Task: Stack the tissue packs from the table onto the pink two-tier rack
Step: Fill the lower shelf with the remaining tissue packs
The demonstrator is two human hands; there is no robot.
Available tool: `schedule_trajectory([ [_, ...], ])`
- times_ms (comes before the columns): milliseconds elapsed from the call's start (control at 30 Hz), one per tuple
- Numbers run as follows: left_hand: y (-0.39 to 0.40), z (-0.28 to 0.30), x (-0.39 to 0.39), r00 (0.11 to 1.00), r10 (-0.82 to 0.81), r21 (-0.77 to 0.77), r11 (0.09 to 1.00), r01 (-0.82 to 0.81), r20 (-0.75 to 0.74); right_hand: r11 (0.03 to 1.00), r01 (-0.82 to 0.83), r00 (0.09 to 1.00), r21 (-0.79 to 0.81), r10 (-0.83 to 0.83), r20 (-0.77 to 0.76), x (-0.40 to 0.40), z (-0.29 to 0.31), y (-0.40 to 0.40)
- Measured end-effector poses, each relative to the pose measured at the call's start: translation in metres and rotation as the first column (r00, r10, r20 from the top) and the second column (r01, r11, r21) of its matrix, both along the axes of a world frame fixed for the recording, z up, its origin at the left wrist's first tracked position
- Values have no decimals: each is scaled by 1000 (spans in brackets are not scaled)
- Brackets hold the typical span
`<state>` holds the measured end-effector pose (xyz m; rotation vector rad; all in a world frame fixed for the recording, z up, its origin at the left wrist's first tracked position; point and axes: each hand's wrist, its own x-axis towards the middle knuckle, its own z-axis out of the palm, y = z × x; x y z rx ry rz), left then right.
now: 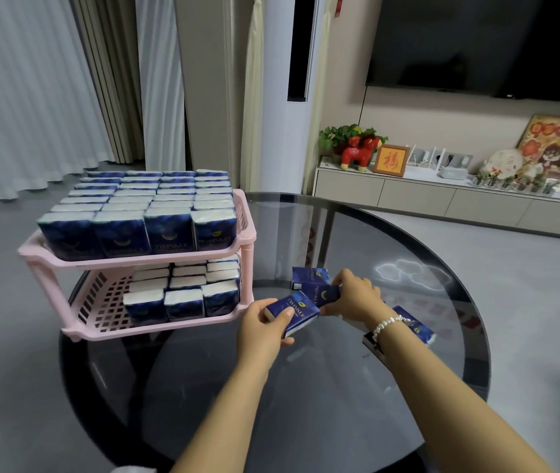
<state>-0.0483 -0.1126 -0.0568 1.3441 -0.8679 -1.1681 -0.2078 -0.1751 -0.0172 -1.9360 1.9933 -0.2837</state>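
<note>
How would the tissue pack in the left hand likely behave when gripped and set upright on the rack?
The tissue pack looks soft and light: the left hand holds it alone, thumb on top. Its glossy wrap may be slippery. Flat-sided, it should not roll; packs on the pink rack stand upright, packed in rows.

Dark wall television (483, 42), red toy horse (360, 152), framed red character (391, 161), grey curtains (33, 80)

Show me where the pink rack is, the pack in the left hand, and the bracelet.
pink rack (249, 233): head view, top tier's right rim.
tissue pack (300, 307) in left hand (260, 327): head view, its blue face.
bead bracelet (386, 325): head view, beads on right wrist.
</note>
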Motion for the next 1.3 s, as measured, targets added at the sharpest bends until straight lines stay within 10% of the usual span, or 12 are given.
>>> schedule_trajectory([
  [367,-1,5,4,999,-35,47,998,36,-17,968,53,956,-247,22,291,-28,11,23],
  [833,1,5,-1,993,-111,124,985,116,-49,914,-405,835,5,368,409,-8,17,12],
  [1033,-5,2,-1,996,-62,151,986,71,-59,995,-16,968,-103,41,248,1,6,-32],
  [1300,-6,6,-1,997,-78,78,994,78,3,996,-1,980,85,-16,198,7,-9,-60],
])
